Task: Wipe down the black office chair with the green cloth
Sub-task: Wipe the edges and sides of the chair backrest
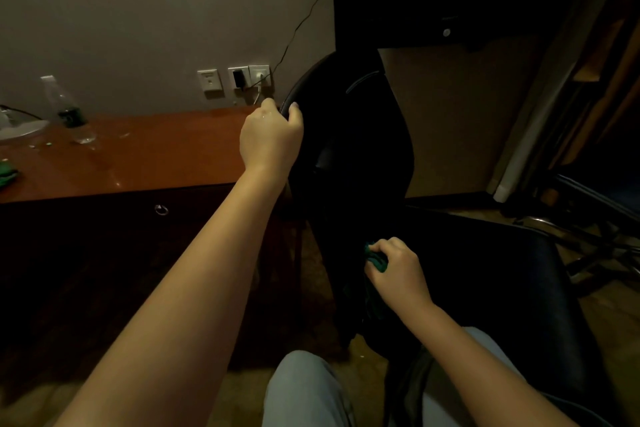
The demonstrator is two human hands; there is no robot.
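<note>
1. Head view: your black office chair (pixel 363 142) stands right of centre, just beside the wooden desk (pixel 138 163). Its backrest is dark and glossy, and the seat runs toward the near right.
2. Your left hand (pixel 272 137) curls its fingers over the backrest's top left edge, gripping it.
3. Your right hand (pixel 398 270) pinches the bunched green cloth (pixel 376 259) low down, near where the backrest meets the seat. In this dim light the cloth seems to press against the chair.
4. A clear bottle (pixel 71 114) stands on the desk's far left.
</note>
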